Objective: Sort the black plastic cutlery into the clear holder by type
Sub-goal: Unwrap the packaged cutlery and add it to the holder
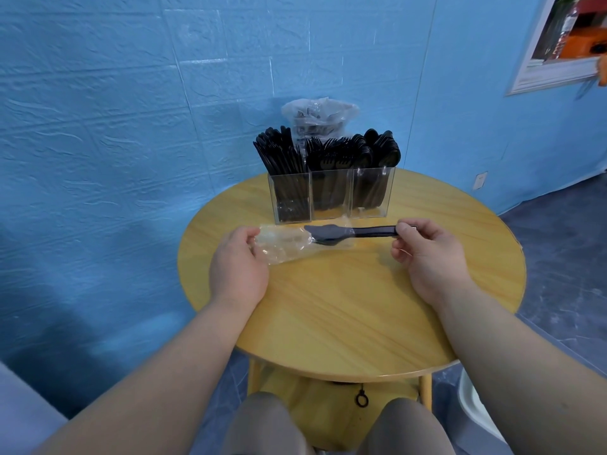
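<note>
A clear three-compartment holder [331,215] stands at the back of the round wooden table [345,310], packed with black knives on the left, forks in the middle and spoons on the right. In front of it my right hand [423,251] pinches the handle ends of a small bundle of black cutlery [348,233]. The bundle's heads still lie inside a clear plastic wrapper [289,243], whose left end my left hand [238,261] grips. Hands and bundle hover just above the tabletop.
A clear plastic bag [317,114] with more black cutlery stands behind the holder against the blue wall. My knees sit under the table's near edge. A white object [476,408] lies on the floor at the right.
</note>
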